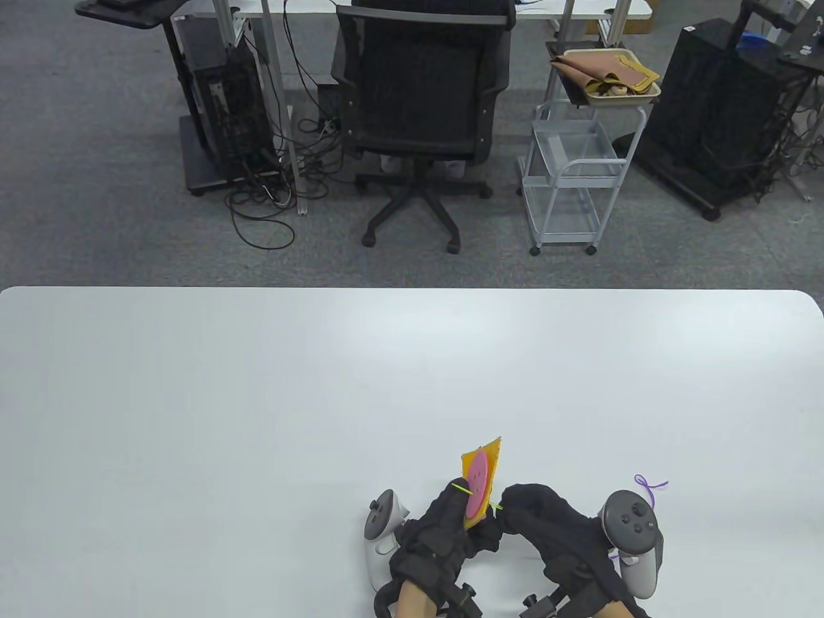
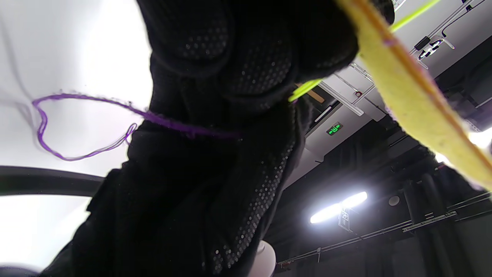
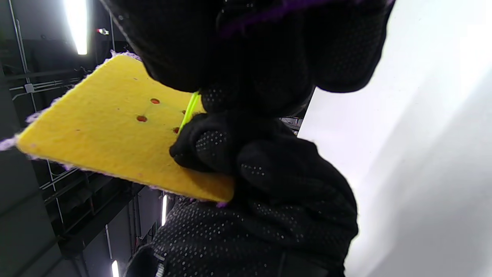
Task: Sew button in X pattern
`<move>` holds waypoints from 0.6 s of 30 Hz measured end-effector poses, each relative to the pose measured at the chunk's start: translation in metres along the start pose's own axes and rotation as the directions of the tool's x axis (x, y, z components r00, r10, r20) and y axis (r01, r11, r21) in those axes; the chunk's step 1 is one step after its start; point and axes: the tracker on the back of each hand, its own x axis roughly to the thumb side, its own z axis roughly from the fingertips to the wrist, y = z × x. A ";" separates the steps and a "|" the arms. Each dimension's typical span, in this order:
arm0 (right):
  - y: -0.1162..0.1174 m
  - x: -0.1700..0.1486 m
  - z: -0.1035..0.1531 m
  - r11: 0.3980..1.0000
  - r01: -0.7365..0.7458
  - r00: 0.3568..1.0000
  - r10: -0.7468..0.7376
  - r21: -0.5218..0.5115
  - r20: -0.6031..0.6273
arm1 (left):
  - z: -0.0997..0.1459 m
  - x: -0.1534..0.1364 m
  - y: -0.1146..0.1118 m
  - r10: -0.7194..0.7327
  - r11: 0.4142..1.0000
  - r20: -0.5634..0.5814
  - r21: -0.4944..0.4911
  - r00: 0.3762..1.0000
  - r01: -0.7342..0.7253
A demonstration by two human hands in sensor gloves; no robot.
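Observation:
My left hand (image 1: 465,510) grips the lower edge of a yellow felt square (image 1: 491,453) and holds it upright above the table, near the front edge. A pink button (image 1: 477,484) lies against the felt's left face. A lime-green needle (image 1: 461,488) passes through the button and felt. My right hand (image 1: 507,503) pinches the needle's end behind the felt. The right wrist view shows the felt's back (image 3: 103,146) with small holes and the needle (image 3: 189,111) under my fingertips. Purple thread (image 1: 650,483) loops beside my right hand and shows in the left wrist view (image 2: 88,127).
The white table (image 1: 257,418) stretches away from my hands. Beyond its far edge stand an office chair (image 1: 418,96) and a white cart (image 1: 573,180) on grey carpet.

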 end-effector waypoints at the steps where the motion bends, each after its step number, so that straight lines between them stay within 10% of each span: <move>1: 0.000 0.000 0.000 1.000 0.000 1.000 0.000 0.001 -0.001 | 0.000 0.000 0.000 -0.007 1.000 0.000 0.001 1.000 0.007; 18: -0.003 -0.005 -0.003 1.000 -0.001 0.999 0.002 0.021 -0.043 | -0.003 0.001 0.006 -0.178 0.980 -0.003 0.089 0.984 0.178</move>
